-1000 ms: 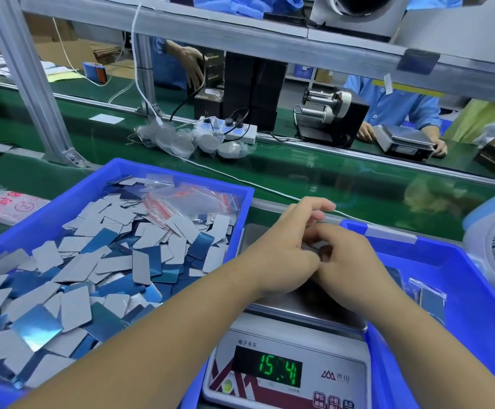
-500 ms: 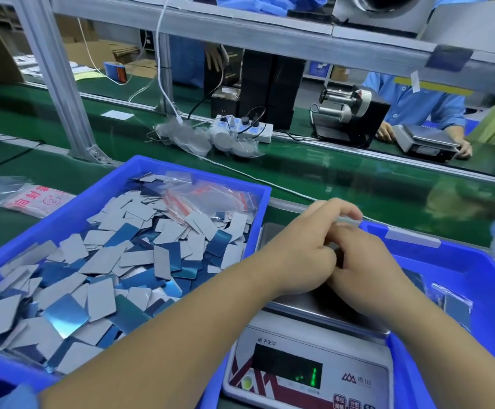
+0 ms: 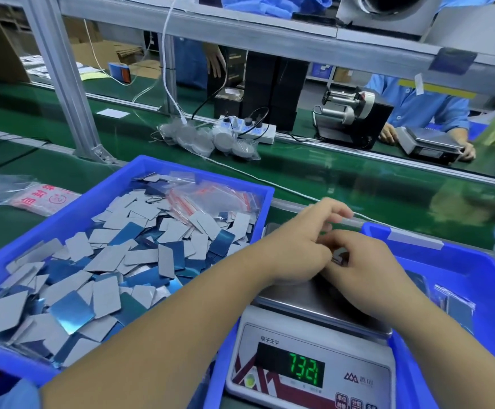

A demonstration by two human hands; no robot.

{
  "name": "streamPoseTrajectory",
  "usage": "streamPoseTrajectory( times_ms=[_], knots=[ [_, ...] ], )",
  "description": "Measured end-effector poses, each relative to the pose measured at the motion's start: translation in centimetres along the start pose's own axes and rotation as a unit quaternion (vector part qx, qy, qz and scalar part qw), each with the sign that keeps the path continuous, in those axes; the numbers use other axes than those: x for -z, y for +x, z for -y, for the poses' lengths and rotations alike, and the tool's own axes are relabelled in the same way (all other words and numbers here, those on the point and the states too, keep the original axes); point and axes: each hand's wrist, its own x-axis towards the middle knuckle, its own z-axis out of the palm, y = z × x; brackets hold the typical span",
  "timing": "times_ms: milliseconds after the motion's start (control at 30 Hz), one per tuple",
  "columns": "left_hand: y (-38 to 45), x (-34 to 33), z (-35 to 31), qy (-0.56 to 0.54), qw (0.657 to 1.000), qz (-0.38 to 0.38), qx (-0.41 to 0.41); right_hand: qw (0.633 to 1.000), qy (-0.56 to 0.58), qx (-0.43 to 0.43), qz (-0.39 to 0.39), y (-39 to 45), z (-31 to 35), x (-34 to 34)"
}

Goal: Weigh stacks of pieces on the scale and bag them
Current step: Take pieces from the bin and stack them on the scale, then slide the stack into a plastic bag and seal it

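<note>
A digital scale stands in front of me, its green display showing 7321. Both hands meet just above its steel platform. My right hand curls its fingers round a small stack of pieces, of which only a dark edge shows. My left hand pinches the same stack from the left, its upper fingers raised. To the left, a blue bin holds several loose grey and blue pieces and empty zip bags.
A second blue bin at the right holds bagged pieces. Beyond lie the green conveyor, a power strip and an aluminium post. A person in blue works at another scale opposite. A printed bag lies far left.
The scale reading went from 15.4 to 7321. Both hands stayed together over the platform, and the fingers shifted around the stack. The view moved slightly.
</note>
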Motion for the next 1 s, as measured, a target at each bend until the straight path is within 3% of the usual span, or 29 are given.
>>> streamPoseTrajectory(
  times_ms=[167,267,400,500,733,1000],
  knots=[
    [1.0,4.5,2.1,0.072,0.978,-0.197,0.021,0.981,0.159,-0.114,0.022,0.3,-0.8,0.4],
    [1.9,8.5,4.7,0.179,0.932,-0.294,0.114,0.987,0.089,-0.131,0.04,0.3,-0.9,0.2],
    [1.8,10.5,8.3,0.365,0.865,-0.248,0.237,0.988,0.055,-0.145,0.019,0.3,-1.2,0.3],
    [1.2,10.2,9.8,0.422,0.834,-0.24,0.263,0.985,0.099,-0.142,-0.002,0.3,-1.4,0.3],
    [0.9,10.1,8.9,0.405,0.834,-0.294,0.232,0.976,0.162,-0.078,-0.122,0.0,-1.0,0.6],
    [0.9,9.7,7.5,0.396,0.836,-0.311,0.217,0.979,0.141,-0.056,-0.14,-0.1,-1.1,0.8]
  ],
)
